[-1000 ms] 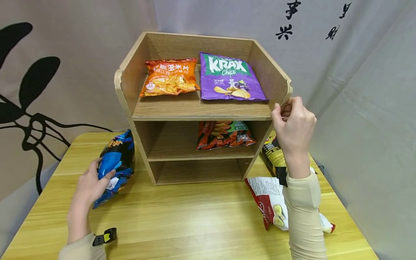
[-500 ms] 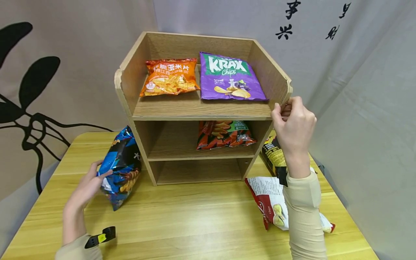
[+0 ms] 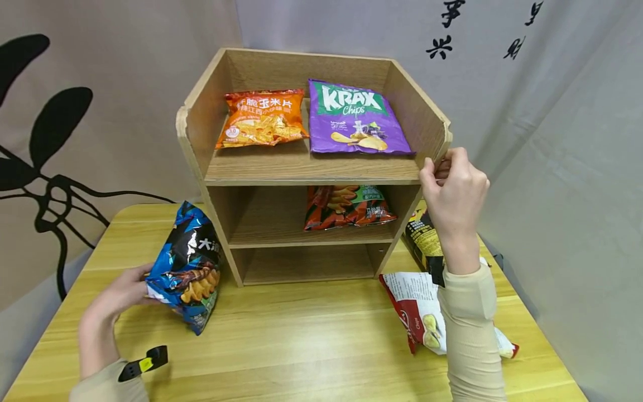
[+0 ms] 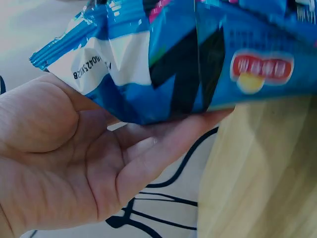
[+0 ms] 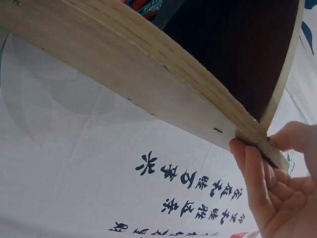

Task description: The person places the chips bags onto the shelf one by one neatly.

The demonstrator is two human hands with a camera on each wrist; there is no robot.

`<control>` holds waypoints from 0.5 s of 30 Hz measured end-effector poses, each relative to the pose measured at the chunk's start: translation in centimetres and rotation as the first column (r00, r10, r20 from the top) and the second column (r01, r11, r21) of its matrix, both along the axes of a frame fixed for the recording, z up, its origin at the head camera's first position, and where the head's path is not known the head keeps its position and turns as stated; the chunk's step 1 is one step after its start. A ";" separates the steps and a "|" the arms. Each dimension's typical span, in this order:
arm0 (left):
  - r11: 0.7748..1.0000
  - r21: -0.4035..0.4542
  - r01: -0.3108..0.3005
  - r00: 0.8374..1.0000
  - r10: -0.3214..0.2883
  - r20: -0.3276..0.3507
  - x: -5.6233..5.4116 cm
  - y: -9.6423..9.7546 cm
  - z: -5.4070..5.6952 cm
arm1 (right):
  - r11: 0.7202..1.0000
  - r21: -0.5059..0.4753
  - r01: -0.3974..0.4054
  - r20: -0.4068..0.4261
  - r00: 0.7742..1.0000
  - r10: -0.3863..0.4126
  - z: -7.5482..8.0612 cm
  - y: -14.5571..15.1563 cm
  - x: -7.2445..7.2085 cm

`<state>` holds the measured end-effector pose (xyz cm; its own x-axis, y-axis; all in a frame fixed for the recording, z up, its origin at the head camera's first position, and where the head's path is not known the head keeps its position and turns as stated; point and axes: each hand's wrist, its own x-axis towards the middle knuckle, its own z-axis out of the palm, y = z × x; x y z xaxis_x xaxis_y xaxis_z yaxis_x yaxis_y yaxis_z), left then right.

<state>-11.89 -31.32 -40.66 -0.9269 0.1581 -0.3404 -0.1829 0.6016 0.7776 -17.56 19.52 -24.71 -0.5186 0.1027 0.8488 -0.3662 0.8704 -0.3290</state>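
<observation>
My left hand (image 3: 116,295) holds a blue and black bag of chips (image 3: 188,271) by its left side, left of the wooden shelf (image 3: 311,173). The bag's printed front, with ridged chips on it, shows in the head view. In the left wrist view, the fingers (image 4: 163,148) lie along the back of the bag (image 4: 183,69), and the thumb's tip is hidden. With thumb and curled fingers, my right hand (image 3: 456,192) pinches the front edge of the shelf's right side panel. The right wrist view shows this grip on the panel (image 5: 173,84) too.
On the top board lie an orange bag (image 3: 263,120) and a purple bag (image 3: 356,120). A red and black bag (image 3: 346,209) lies on the middle board. Beside my right forearm are a white and red bag (image 3: 417,310) and a black and yellow bag (image 3: 422,237).
The blue bag has turned, so its printed front now faces the head camera. My left hand has shifted left and slightly down, its thumb no longer visible on the bag. My right hand stays put.
</observation>
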 end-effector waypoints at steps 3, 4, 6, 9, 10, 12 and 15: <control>0.999 0.023 0.029 0.999 -0.029 0.027 0.0 -0.2 -0.7 | 1.000 0.002 0.003 0.002 1.000 -0.003 0.1 0.0 0.0; 0.999 0.029 0.035 0.999 -0.036 0.034 0.0 -0.3 -0.9 | 1.000 -0.007 0.003 0.005 1.000 -0.003 0.1 -0.1 0.0; 0.999 0.025 0.044 0.998 -0.045 0.046 0.0 -0.5 -1.2 | 1.000 -0.025 0.004 0.010 1.000 -0.004 0.1 -0.2 0.0; 0.995 -0.092 0.028 0.999 -0.026 0.031 0.1 -0.7 -1.3 | 0.999 -0.048 0.006 0.013 1.000 -0.005 0.1 -0.4 0.1; 0.990 -0.141 0.017 1.000 -0.016 0.013 0.1 -0.7 -1.2 | 0.998 -0.057 0.006 0.011 1.000 -0.005 0.1 -0.5 0.0; 0.965 -0.262 -0.028 0.999 0.022 -0.027 0.3 -0.4 -0.6 | 0.999 -0.052 0.008 0.007 1.000 -0.008 0.1 -0.4 0.0; 0.903 -0.410 -0.125 0.987 0.073 -0.141 0.8 1.1 0.6 | 0.999 -0.034 0.009 0.002 1.000 -0.009 0.1 -0.3 0.0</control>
